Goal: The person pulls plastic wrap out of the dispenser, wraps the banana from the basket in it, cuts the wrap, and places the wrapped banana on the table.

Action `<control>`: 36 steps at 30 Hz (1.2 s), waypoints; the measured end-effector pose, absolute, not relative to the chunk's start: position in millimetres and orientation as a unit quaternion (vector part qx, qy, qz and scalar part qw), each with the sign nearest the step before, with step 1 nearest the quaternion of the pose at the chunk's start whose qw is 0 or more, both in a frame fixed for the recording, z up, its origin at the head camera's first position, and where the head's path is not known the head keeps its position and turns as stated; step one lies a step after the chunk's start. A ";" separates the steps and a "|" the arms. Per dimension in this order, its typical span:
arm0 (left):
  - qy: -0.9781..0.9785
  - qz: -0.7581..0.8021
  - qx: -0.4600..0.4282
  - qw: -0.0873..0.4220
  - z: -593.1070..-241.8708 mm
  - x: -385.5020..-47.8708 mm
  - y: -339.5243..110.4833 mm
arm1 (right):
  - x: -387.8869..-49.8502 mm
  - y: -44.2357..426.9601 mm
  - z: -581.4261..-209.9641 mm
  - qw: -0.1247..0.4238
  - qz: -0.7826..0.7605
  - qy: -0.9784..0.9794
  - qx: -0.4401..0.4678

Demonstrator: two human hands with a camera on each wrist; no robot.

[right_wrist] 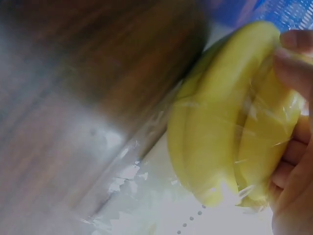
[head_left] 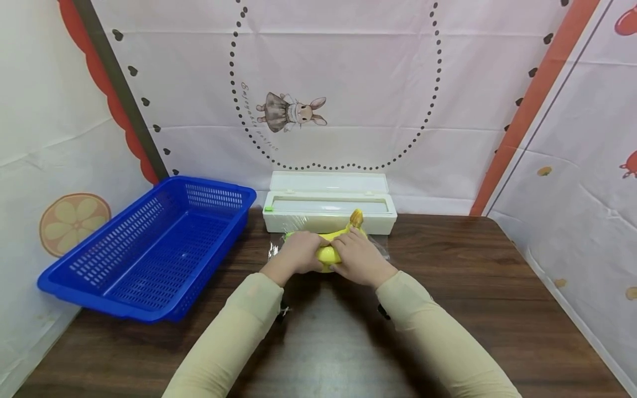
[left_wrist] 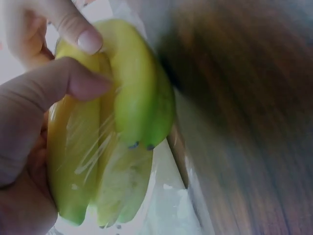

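A bunch of yellow bananas (head_left: 328, 255), green at some tips, is held between my two hands in front of the white cling film dispenser (head_left: 328, 222). Clear cling film (right_wrist: 132, 171) lies over the bananas and spreads out beside them, creased and shiny. My left hand (head_left: 302, 251) grips the bunch's left side, its thumb (left_wrist: 88, 84) bent over the top of the fruit. On the other side my right hand (head_left: 360, 257) grips the bunch near the brown stem (head_left: 356, 217). The two thumbs are close together on the bananas. Undersides of the bunch are hidden.
A blue plastic basket (head_left: 114, 310) with slotted walls stands at the left on the dark wooden table (head_left: 478, 287). The dispenser's lid (head_left: 328, 181) is raised against the printed cloth (head_left: 373, 99) at the back. More cloth borders both sides.
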State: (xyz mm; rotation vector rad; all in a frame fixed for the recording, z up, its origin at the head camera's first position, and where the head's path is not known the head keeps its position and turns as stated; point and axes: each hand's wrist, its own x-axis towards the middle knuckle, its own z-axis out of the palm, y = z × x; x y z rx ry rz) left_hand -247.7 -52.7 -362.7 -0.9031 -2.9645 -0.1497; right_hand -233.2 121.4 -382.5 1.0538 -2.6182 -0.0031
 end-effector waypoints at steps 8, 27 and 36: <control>-0.945 -0.112 -0.299 -0.065 -352.1 -262.8 -52.7 | -237.1 121.3 -377.7 0.160 0.028 -0.923 0.349; -0.892 -0.271 -0.278 -0.230 -346.3 -281.3 -65.9 | -245.0 122.1 -388.3 0.186 0.070 -0.907 0.371; -0.889 -0.258 -0.280 -0.253 -342.5 -282.4 -66.8 | -245.1 123.1 -393.9 0.221 0.087 -0.893 0.383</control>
